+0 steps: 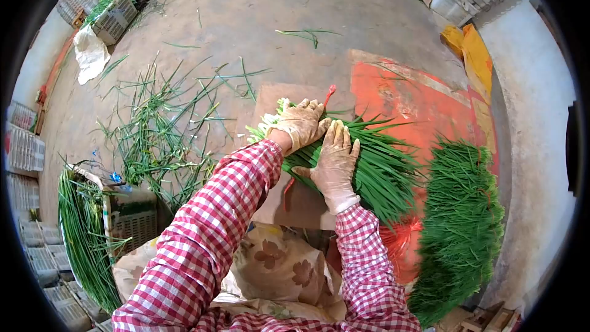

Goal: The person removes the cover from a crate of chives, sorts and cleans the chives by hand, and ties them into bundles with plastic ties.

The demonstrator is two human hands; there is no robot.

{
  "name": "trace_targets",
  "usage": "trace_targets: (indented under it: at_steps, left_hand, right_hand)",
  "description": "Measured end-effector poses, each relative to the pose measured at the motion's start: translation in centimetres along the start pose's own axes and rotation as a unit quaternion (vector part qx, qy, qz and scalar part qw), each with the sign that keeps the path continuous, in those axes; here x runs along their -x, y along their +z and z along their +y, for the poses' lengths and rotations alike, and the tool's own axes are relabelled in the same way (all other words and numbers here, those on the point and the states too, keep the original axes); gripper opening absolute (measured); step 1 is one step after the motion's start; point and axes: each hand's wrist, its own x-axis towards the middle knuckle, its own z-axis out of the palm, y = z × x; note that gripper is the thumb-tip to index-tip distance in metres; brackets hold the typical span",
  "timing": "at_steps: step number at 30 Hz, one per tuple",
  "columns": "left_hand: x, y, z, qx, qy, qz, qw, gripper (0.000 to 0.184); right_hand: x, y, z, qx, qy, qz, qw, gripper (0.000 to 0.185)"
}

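Checked sleeves (203, 227) filled the near side, and my left grip (301, 124) and right grip (336, 169) just lay spread on the green bunch (384, 172).

Red-white checked sleeves (200, 227), wrinkled gloves (337, 175)

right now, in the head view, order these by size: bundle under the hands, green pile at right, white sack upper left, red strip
1. Bundle and green pile: too alike to rank; left hand and right hand hide some bundle
2. White sack
3. Red strip
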Motion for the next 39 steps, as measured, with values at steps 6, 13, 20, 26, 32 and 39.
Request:
trace_targets:
  at_steps: [6, 13, 20, 26, 32, 39]
  left_hand:
    - [5.1, -2.1, 0.2, -0.01, 0.073, -0.049, 0.996, 0.124]
    - [4.3, -1.9, -0.7, -0.052, 0.102, -0.078, 0.99, 0.129]
    - [4.7, -0.7, -0.5, -0.037, 0.091, -0.012, 0.995, 0.113]
    - [4.6, 0.4, -0.8, -0.056, 0.097, 0.015, 0.994, 0.098]
    - [5.5, -0.1, 0.4, -0.087, 0.05, 0.01, 0.995, 0.106]
    - [5.5, -0.9, 0.9, -0.095, 0.038, 0.007, 0.995, 0.125]
  right_hand:
    - [0.7, 3.1, 1.5, -0.001, -0.081, 0.067, 0.995, 0.116]
    - [-2.6, -2.8, 2.8, 0.083, -0.187, -0.139, 0.969, 0.103]
    - [-15.2, -5.4, 1.1, -0.094, 0.077, -0.186, 0.975, 0.052]
    - [-17.5, -0.3, -2.7, -0.047, 0.125, -0.213, 0.968, 0.04]
    - [-14.9, 0.3, -0.3, -0.285, 0.198, -0.094, 0.933, 0.024]
    - [-10.1, 2.4, 1.4, -0.622, 0.052, 0.054, 0.779, 0.022]
